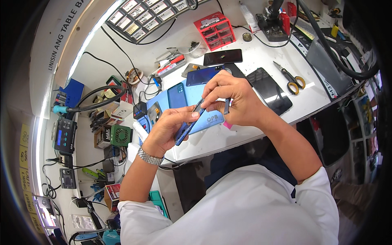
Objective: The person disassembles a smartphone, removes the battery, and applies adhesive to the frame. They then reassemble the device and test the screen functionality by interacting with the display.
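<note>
My left hand [169, 124], with a metal watch on its wrist, is closed round a slim blue phone body [183, 132] held tilted above the mat. My right hand [230, 96] has thumb and forefinger pinched at the phone body's upper end. A slim dark grey tool [227, 106] sticks out from its curled fingers; its kind is unclear. Beneath both hands lies a light blue work mat [198, 125]. On it, a teal phone case [177, 96] rests left of the hands, and a blue phone back [200, 76] lies just beyond them.
A black phone [223, 57] and a dark screen panel [271, 92] lie on the white table. Scissors [290, 79] with yellow-black handles are at the right. A red drawer box [215, 32] stands at the back. Cables, a soldering station [64, 134] and small boxes crowd the left.
</note>
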Tool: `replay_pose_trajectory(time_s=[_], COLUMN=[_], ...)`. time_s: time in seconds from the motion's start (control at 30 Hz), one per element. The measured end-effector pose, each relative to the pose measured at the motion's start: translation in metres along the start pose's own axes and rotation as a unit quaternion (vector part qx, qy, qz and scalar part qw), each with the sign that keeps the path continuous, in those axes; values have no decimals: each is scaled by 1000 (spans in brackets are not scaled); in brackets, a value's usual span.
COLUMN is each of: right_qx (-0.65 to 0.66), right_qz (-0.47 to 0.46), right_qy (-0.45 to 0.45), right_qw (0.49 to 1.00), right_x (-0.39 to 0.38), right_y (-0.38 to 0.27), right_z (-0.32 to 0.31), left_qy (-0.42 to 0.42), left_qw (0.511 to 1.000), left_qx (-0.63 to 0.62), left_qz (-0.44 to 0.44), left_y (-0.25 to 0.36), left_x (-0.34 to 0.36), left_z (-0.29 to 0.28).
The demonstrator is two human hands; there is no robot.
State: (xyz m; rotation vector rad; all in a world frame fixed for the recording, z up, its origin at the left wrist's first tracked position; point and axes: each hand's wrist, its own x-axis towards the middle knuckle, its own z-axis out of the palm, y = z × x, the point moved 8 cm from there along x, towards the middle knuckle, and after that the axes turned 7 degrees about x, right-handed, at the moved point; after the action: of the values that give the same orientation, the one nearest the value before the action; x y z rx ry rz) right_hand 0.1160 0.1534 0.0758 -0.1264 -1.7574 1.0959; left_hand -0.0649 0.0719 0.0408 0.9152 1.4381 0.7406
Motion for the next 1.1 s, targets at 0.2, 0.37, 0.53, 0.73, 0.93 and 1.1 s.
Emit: replay_pose_trajectory(time_s=[0.2, 0.37, 0.53, 0.73, 0.93, 1.1], right_qx=[-52, -100, -51, -134, 131, 145], right_qz=[-38, -90, -64, -38, 393, 431], right_qy=[3, 19, -14, 138, 79, 26], right_qw=[998, 991, 997, 980, 907, 891], right_x=[0, -7, -10, -10, -37, -46], right_y=[-10, -16, -2, -10, 38, 47], right_z=[3, 10, 12, -7, 18, 34], left_qy=[4, 0, 33, 36, 146, 191], left_qw=[1000, 1000, 999, 998, 969, 935], left_qx=[-21, 12, -15, -47, 83, 156], left_qz=[-7, 5, -16, 17, 181, 254], left_y=[-7, 2, -16, -4, 15, 11], left_x=[-4, -8, -7, -16, -25, -30], left_z=[0, 3, -8, -11, -3, 5])
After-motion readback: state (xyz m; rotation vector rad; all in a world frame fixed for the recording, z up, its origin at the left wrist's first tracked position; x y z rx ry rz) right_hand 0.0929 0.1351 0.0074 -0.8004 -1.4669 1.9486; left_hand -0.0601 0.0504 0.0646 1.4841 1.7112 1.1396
